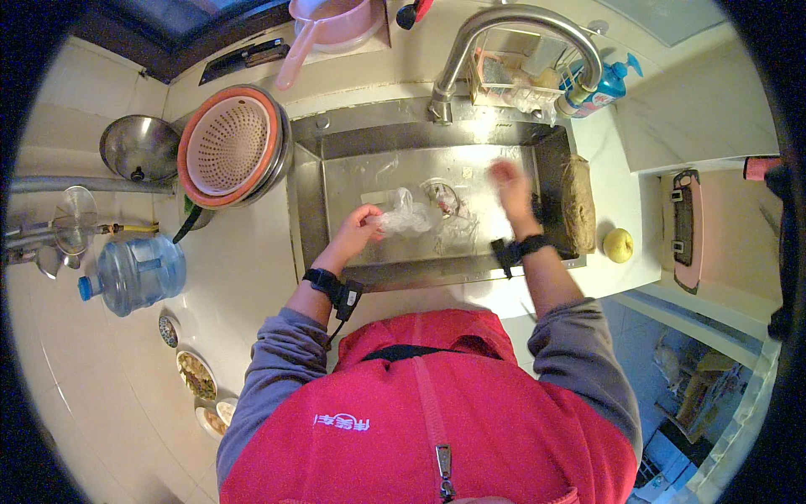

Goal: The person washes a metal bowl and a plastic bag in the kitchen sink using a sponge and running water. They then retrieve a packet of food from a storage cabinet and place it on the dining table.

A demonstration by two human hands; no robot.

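Observation:
Over the left part of the stainless steel sink (371, 170), my left hand (359, 230) pinches a crumpled clear plastic bag (408, 214). The bag hangs just left of the drain (442, 196), which has some scraps in it. My right hand (513, 189) is above the right half of the basin and blurred by motion; its fingers look curled, and whether they hold anything cannot be made out. More clear film (459, 232) appears to lie on the sink floor between my hands. The curved metal faucet (522, 14) arches over the back edge of the sink.
Stacked colanders and bowls (230, 148) stand left of the sink, with a blue water jug (141, 274) nearer the wall. A brown wrapped bundle (578, 205) rests along the right rim beside a yellow fruit (618, 246). Behind are a wire caddy (516, 91) and a blue pump bottle (604, 91).

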